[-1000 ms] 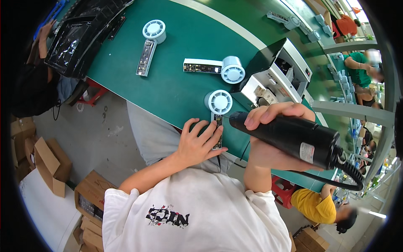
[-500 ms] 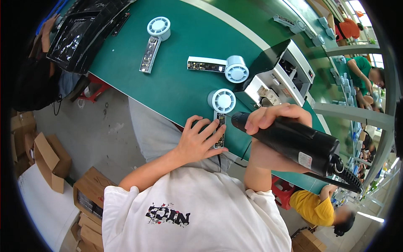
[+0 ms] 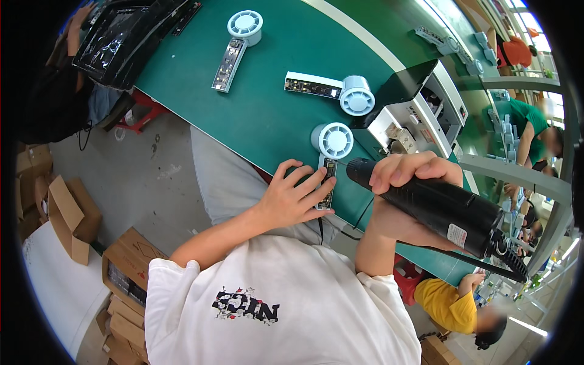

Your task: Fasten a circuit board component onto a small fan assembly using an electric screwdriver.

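My right hand [image 3: 404, 182] is wrapped round a black electric screwdriver [image 3: 453, 207], whose thin bit points left to the upper end of a handheld fan's handle. That light blue handheld fan [image 3: 336, 141] lies at the table's near edge, its round grille facing up and its circuit board showing in the open handle. My left hand [image 3: 295, 194] holds the handle, fingers across the board and thumb at its lower end. Whether the bit touches a screw is too small to tell. Two more open-handled fans, one [image 3: 356, 97] beyond and another [image 3: 244, 25] farther left, lie on the table.
A black and white screw-feeder-like machine [image 3: 420, 115] stands right of the fans on the green table [image 3: 182, 91]. A black plastic-lined bin [image 3: 112, 45] sits at the far left. Cardboard boxes [image 3: 73, 213] lie on the floor at left. A coiled cord [image 3: 511, 264] trails from the screwdriver. Other people work at right.
The whole view has shifted a little, so the table and fans appear farther right and slightly higher. Both hands keep their grips, and the screwdriver stays beside the fan's handle.
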`<state>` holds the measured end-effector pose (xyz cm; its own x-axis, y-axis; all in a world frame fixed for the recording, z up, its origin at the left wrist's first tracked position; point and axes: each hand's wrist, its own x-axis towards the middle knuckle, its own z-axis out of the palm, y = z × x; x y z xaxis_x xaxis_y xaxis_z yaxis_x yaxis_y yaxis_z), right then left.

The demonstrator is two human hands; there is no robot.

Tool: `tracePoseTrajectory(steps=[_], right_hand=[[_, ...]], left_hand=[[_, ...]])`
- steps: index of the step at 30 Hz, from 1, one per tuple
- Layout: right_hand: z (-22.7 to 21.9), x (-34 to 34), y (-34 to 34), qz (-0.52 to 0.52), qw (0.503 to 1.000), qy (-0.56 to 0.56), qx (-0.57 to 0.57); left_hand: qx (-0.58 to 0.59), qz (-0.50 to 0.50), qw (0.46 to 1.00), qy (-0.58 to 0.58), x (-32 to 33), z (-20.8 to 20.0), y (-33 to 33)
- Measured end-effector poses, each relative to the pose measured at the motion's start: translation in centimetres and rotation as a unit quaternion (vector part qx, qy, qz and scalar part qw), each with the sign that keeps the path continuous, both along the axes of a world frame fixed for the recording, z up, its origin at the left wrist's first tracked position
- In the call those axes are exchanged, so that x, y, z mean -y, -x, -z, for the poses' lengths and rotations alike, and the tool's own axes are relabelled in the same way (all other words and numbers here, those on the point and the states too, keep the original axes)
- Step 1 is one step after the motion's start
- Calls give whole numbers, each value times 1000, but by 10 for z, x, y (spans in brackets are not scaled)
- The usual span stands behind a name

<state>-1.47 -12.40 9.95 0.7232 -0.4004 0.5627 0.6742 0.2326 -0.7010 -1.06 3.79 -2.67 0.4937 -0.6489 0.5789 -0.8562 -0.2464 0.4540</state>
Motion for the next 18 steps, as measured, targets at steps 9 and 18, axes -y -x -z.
tracePoseTrajectory(steps=[9, 18], right_hand=[[-6, 7, 2, -21, 998, 30, -54], [-78, 70, -2, 208, 975, -43, -68]], left_hand=[[-29, 47, 998, -6, -6, -13, -6], [-36, -31, 998, 47, 27, -14, 12]])
